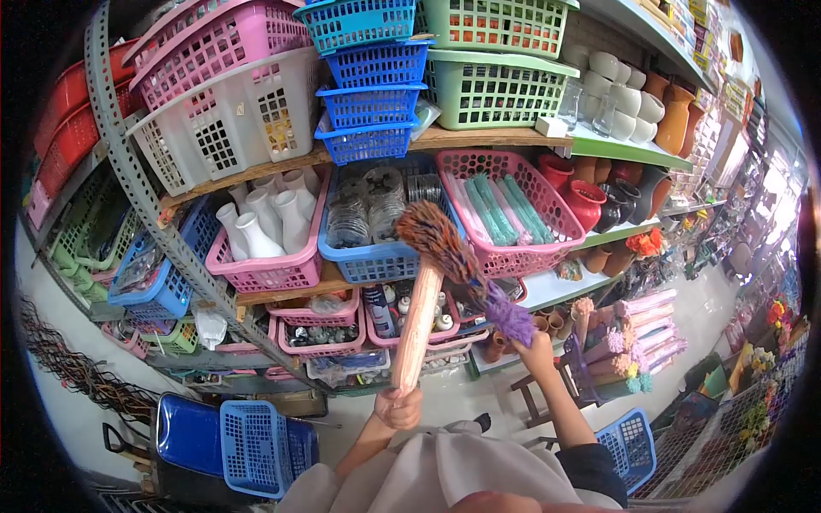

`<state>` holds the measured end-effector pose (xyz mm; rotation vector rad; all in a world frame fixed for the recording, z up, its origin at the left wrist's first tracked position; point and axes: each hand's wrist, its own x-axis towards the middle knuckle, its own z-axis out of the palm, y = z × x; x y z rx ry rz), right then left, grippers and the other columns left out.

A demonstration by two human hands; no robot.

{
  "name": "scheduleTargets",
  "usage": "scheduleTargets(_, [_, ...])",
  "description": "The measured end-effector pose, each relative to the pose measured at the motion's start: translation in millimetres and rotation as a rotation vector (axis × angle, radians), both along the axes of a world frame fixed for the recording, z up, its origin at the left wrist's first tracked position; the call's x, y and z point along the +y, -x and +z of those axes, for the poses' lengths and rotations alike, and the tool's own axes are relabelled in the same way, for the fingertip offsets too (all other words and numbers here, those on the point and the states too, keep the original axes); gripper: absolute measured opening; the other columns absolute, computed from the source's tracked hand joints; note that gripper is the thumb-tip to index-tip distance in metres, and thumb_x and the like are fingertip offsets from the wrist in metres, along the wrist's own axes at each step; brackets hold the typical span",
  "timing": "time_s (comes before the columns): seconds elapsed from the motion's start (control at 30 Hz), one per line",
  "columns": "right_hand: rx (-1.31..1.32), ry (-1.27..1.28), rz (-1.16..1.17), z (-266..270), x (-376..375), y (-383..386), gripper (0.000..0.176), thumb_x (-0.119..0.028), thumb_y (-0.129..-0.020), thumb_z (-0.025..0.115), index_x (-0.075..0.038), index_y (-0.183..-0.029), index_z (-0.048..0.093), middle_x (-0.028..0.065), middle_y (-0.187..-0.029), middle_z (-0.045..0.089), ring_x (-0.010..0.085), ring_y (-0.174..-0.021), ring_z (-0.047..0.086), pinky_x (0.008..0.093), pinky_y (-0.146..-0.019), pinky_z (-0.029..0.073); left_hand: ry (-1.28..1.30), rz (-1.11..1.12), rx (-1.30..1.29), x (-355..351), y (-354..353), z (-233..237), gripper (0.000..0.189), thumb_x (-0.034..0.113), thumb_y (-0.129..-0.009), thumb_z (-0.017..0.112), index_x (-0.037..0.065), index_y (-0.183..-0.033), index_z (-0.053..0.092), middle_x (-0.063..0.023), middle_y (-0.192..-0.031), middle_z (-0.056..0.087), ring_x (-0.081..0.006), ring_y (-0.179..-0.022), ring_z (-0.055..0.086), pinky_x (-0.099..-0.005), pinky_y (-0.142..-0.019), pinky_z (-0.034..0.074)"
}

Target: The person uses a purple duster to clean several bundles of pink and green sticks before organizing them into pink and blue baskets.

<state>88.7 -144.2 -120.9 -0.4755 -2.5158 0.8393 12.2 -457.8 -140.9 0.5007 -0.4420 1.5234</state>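
My left hand [398,409] is closed around the lower end of a long bundle in a pale pink sleeve [417,333], held upright in front of me. A bushy brown-orange tuft [428,232] tops the bundle. From it, dark blue and then purple fluffy strands [510,318] run down to the right. My right hand [536,355] is closed at the lower end of the purple strands, with its fingers partly hidden. Behind the bundle are a blue basket [363,267] of wire coils and a pink basket [522,258] of pink and green bundles.
White vases [256,231] fill a pink basket on the left of the shelf. Stacked baskets [372,107] stand above. Red and black pots [590,201] line the right shelves. Similar pink-sleeved bundles [641,329] stand at right. Blue baskets [254,445] sit low at left.
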Motion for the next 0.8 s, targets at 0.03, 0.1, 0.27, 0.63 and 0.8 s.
scheduleTargets(0.03, [0.002,0.001,0.000,-4,2,-3,0.032,-0.018,-0.063,0.070,-0.001,-0.088,0.063,0.0180,-0.075,0.062,0.0348,-0.069,0.060,0.0397,-0.062,0.047,0.095,0.030,0.096,-1,3,2,0.034,0.030,-0.086,0.055,0.010,-0.067,0.034,0.0042,-0.039,0.030,-0.0063,-0.028,0.022,-0.0225,-0.029,0.019])
scheduleTargets(0.1, [0.041,-0.206,0.288,-16,9,-12,0.035,-0.018,-0.061,0.071,-0.001,-0.091,0.062,0.0180,-0.078,0.062,0.0347,-0.070,0.060,0.0399,-0.062,0.047,0.165,0.036,0.120,-10,9,-6,0.034,0.032,-0.085,0.055,0.009,-0.068,0.036,0.0045,-0.041,0.029,-0.0059,-0.031,0.024,-0.0221,-0.031,0.017])
scheduleTargets(0.27, [0.158,-0.378,0.259,4,7,-16,0.035,-0.027,-0.063,0.074,-0.005,-0.087,0.060,0.0130,-0.076,0.062,0.0315,-0.067,0.060,0.0389,-0.058,0.048,0.430,0.193,0.432,-27,31,3,0.023,0.029,-0.089,0.051,0.009,-0.080,0.044,0.0048,-0.048,0.034,-0.0039,-0.040,0.029,-0.0198,-0.036,0.018])
scheduleTargets(0.63, [0.044,-0.409,0.255,13,-3,-30,0.039,-0.028,-0.065,0.071,-0.004,-0.094,0.061,0.0149,-0.075,0.060,0.0329,-0.067,0.060,0.0391,-0.059,0.047,1.025,0.581,0.758,-36,37,57,0.019,0.022,-0.085,0.059,0.007,-0.093,0.049,0.0061,-0.055,0.035,-0.0028,-0.043,0.028,-0.0184,-0.039,0.020])
scheduleTargets(0.8, [0.137,-0.059,-0.125,20,-12,-23,0.036,-0.018,-0.061,0.074,0.000,-0.088,0.062,0.0192,-0.069,0.059,0.0377,-0.067,0.058,0.0410,-0.061,0.047,1.280,1.062,1.504,-25,29,65,0.020,0.019,-0.080,0.063,0.002,-0.090,0.056,-0.0026,-0.063,0.051,-0.0135,-0.050,0.046,-0.0296,-0.046,0.038])
